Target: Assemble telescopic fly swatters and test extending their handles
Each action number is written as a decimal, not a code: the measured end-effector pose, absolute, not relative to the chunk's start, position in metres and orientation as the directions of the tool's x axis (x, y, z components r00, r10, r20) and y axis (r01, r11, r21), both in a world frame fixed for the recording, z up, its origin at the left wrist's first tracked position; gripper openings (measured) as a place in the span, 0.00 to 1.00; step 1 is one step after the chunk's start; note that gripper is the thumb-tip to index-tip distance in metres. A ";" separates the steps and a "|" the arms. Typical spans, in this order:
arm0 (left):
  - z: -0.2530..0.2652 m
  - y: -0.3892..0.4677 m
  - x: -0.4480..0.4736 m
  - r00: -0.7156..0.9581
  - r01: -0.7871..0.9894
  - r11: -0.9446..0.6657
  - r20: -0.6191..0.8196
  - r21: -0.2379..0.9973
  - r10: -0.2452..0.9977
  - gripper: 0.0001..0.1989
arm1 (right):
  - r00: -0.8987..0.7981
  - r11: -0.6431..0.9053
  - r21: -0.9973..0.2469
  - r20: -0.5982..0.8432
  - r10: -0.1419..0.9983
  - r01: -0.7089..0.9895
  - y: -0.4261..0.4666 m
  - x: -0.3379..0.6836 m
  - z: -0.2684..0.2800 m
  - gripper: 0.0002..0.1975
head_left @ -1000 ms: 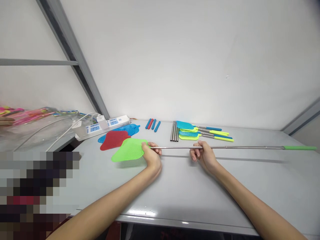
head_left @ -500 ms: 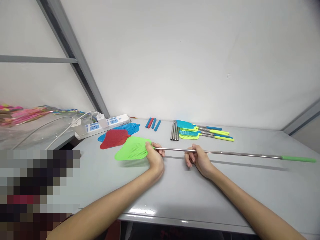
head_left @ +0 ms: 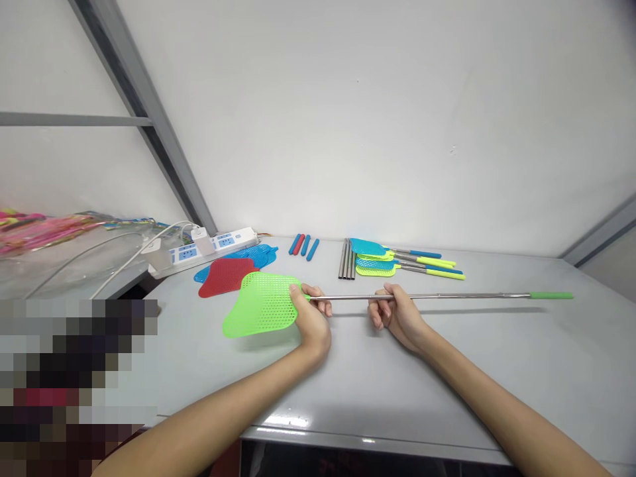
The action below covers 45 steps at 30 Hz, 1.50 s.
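A green fly swatter with a telescopic metal rod and green grip is held level above the table. My left hand is closed around the neck of the swatter, where its perforated head meets the rod, thumb on top. Further along, my right hand pinches the rod between thumb and fingers. The green grip points to the right, and a shadow lies beneath the rod. Behind the green head lie a red swatter head and blue swatter heads.
Blue and red grips lie near the wall. Several metal tubes sit beside a pile of blue and yellow swatters. A white power strip with chargers and cables stands at the left, near plastic-wrapped items.
The rod has become shorter; its green grip has come left toward my right hand and slightly up. The green head has tilted, showing more of its face. Both hands stay nearly in place.
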<state>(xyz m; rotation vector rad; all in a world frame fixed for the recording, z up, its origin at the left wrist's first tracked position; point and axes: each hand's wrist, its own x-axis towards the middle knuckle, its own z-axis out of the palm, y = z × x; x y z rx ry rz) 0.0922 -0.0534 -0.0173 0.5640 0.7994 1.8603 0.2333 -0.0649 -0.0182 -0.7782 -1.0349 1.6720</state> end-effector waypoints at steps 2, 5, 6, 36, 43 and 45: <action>-0.014 -0.056 0.093 -0.396 -0.607 -0.312 0.063 0.731 0.916 0.19 | -0.318 -0.163 -0.886 -0.019 0.948 -0.433 -0.066 0.232 -0.019 0.22; -0.013 -0.058 0.095 -0.389 -0.610 -0.326 0.085 0.722 0.917 0.19 | -0.338 -0.179 -0.871 -0.016 0.941 -0.457 -0.068 0.229 -0.020 0.22; -0.013 -0.058 0.095 -0.388 -0.612 -0.325 0.084 0.722 0.918 0.19 | -0.341 -0.183 -0.869 -0.018 0.940 -0.459 -0.068 0.228 -0.021 0.21; -0.019 -0.073 0.101 -0.330 -0.615 -0.362 0.189 0.700 0.925 0.19 | -0.360 -0.210 -0.852 -0.028 0.933 -0.480 -0.074 0.218 -0.020 0.22; -0.019 -0.075 0.103 -0.299 -0.624 -0.331 0.174 0.708 0.938 0.20 | -0.379 -0.221 -0.854 -0.030 0.925 -0.471 -0.075 0.215 -0.018 0.23; -0.020 -0.075 0.103 -0.293 -0.626 -0.323 0.170 0.710 0.941 0.20 | -0.384 -0.212 -0.857 -0.018 0.923 -0.469 -0.076 0.215 -0.019 0.23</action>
